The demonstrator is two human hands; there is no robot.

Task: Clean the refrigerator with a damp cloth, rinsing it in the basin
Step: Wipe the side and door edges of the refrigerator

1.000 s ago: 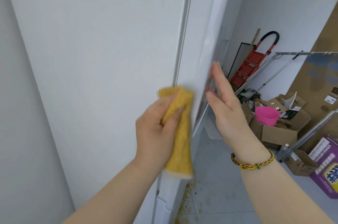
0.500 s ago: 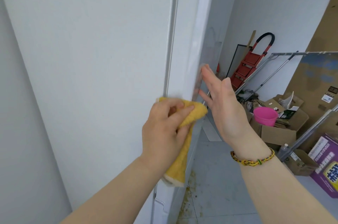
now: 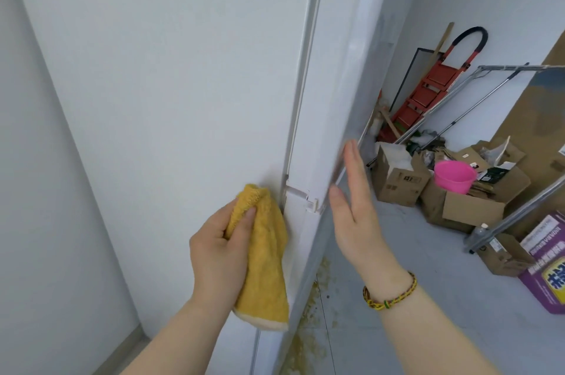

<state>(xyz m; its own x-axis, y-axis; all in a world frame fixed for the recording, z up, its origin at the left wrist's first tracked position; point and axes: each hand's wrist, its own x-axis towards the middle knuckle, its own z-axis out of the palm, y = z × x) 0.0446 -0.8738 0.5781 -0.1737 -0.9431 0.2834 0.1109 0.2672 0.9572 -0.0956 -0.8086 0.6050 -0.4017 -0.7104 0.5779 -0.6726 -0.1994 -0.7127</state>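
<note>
Left hand, clenched on yellow cloth, now lower along refrigerator side seam; right hand flat, released; I judge wipe progressing downward.

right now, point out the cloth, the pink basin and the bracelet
cloth point(image 3: 263, 255), head view, middle of the yellow fabric
pink basin point(image 3: 452, 176), head view, its outer wall
bracelet point(image 3: 394, 292), head view, braid on the right wrist

Little lettering could be read. Large yellow characters, cut off by the frame edge, were printed on a purple cardboard box at lower right, with white lines of print above them too blurred to be made out. Dark markings were seen on a brown cardboard carton, likewise illegible.
</note>
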